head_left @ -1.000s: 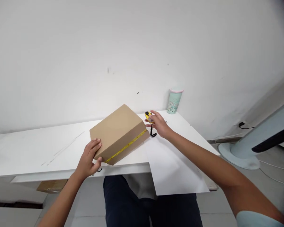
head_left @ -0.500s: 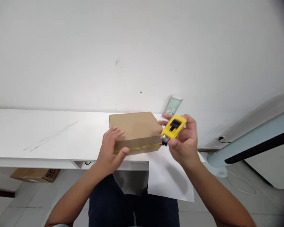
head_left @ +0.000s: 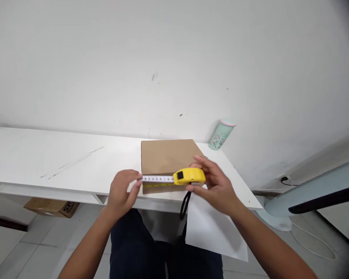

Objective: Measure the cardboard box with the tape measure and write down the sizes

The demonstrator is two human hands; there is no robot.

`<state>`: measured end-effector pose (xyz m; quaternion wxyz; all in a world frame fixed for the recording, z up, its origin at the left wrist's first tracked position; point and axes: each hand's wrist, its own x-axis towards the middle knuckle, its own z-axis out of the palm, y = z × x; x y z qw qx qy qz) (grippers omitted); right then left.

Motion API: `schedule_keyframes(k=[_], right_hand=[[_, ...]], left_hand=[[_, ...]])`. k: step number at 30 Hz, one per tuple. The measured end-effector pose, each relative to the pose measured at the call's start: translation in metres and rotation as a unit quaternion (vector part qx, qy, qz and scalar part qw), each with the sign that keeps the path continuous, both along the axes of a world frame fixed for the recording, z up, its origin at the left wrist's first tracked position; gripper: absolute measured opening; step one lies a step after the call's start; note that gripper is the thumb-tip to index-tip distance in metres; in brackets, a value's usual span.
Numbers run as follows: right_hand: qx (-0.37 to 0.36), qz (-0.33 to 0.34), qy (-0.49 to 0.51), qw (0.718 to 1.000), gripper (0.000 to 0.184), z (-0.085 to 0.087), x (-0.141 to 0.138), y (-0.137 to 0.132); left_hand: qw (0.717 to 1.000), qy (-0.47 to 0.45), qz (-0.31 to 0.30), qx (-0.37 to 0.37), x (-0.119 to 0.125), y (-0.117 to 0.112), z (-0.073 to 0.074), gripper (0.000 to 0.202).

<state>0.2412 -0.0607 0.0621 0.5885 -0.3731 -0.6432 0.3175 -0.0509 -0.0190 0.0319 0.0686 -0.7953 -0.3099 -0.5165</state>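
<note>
A brown cardboard box point(head_left: 170, 155) lies on the white desk, close to its right end. In front of its near side, my right hand point(head_left: 213, 182) grips the yellow case of a tape measure point(head_left: 192, 176), from which a black wrist strap hangs. The white blade point(head_left: 158, 178) stretches left from the case to my left hand point(head_left: 123, 190), which pinches its end between thumb and fingers at the box's left front corner. A yellow strip shows below the blade along the box's near face.
Paper point(head_left: 215, 228) hangs over the front edge of the white desk point(head_left: 75, 159). A mint-green tumbler point(head_left: 221, 135) stands near the wall at the back right. Below the desk at left is another carton point(head_left: 52, 207); a pale blue post point(head_left: 308, 190) rises at right.
My right hand has turned the tape measure and lowered it leftward to the box's front. My left hand has left the box and now pinches the blade's end. The view has shifted slightly.
</note>
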Motion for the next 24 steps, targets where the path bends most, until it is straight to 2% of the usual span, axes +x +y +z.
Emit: schedule_keyframes(k=[3,5,7,9,13,17,21,24], right_hand=[[-0.013,-0.045,0.056,0.997,0.066,-0.005,0.042,0.030],[-0.030,-0.074,0.106,0.991,0.059,-0.011,0.072,0.046],[-0.052,-0.095,0.158,0.981,0.056,-0.020,0.097,0.056],[-0.070,-0.102,0.205,0.971,0.056,-0.031,0.114,0.059],[-0.082,-0.093,0.253,0.960,0.056,-0.053,0.122,0.058],[-0.082,-0.065,0.261,0.960,0.056,-0.058,0.121,0.056],[-0.077,-0.060,0.249,0.963,0.055,-0.057,0.123,0.055],[-0.070,-0.065,0.244,0.965,0.055,-0.058,0.124,0.054]], left_hand=[[0.981,-0.106,0.045,-0.157,-0.009,0.014,-0.011,0.019],[0.966,-0.134,0.046,-0.217,-0.007,0.017,-0.016,0.023],[0.966,-0.119,0.034,-0.225,-0.002,0.017,-0.016,0.023],[0.978,-0.084,0.026,-0.192,0.003,0.016,-0.015,0.020],[0.990,-0.028,0.032,-0.131,0.010,0.018,-0.013,0.018],[0.991,-0.012,0.057,-0.124,0.012,0.021,-0.016,0.018],[0.987,0.000,0.052,-0.155,0.011,0.027,-0.014,0.020],[0.973,0.003,0.039,-0.227,0.009,0.038,-0.007,0.025]])
